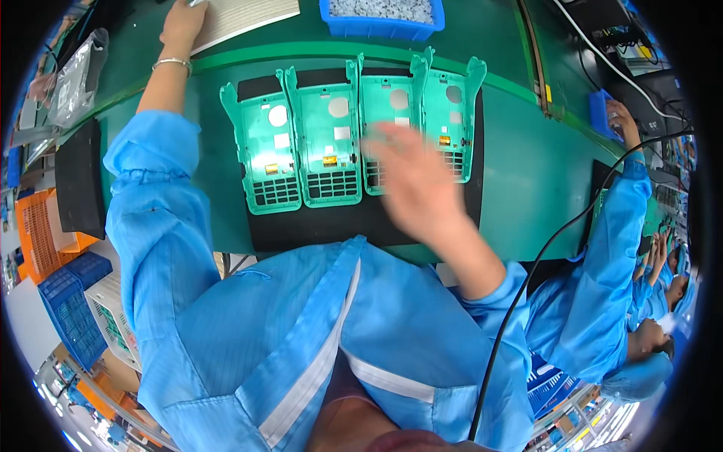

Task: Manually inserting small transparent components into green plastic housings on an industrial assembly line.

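Several green plastic device housings (329,151) lie side by side on a black mat (316,230). Each has a round opening, a keypad grid at its near end and a small amber piece. My right hand (418,181) hovers over the third and fourth housings from the left, smeared by motion. Whether it holds anything cannot be made out. At the far left, my left hand (183,26) reaches to the near-left corner of a pale striped sheet (245,21), fingers closed at the picture's upper edge. What they pinch is too small to name.
A blue bin (382,29) of small pale parts stands beyond a green raised strip (316,50). Clear plastic bags (79,79) lie far left. A black cable (520,294) crosses on the right. There a co-worker's hand (623,123) touches a blue box (602,114).
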A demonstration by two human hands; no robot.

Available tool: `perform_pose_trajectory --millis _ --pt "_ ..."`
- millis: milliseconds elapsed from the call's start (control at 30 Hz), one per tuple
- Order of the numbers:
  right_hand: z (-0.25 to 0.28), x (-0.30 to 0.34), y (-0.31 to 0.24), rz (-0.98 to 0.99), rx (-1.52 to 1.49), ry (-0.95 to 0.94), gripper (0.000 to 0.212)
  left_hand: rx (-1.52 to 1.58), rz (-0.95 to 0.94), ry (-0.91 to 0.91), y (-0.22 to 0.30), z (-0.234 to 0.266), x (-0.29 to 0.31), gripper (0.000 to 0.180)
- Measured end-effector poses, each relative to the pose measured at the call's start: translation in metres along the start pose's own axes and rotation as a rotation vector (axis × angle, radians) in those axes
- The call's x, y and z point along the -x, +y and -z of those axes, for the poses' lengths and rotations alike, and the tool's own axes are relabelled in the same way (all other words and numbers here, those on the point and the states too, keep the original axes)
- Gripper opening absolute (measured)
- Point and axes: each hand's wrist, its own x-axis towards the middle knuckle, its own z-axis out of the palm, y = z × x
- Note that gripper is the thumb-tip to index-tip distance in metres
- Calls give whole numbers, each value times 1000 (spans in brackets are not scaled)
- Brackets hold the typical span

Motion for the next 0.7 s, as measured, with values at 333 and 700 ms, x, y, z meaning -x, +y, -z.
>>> perform_pose_trajectory --millis 333,700 --pt "45 44 61 -741 -29 286 26 -149 -81 -29 -6 -3 -19 60" --pt "45 77 74 -566 10 279 25 195 -167 -117 24 44 53 35"
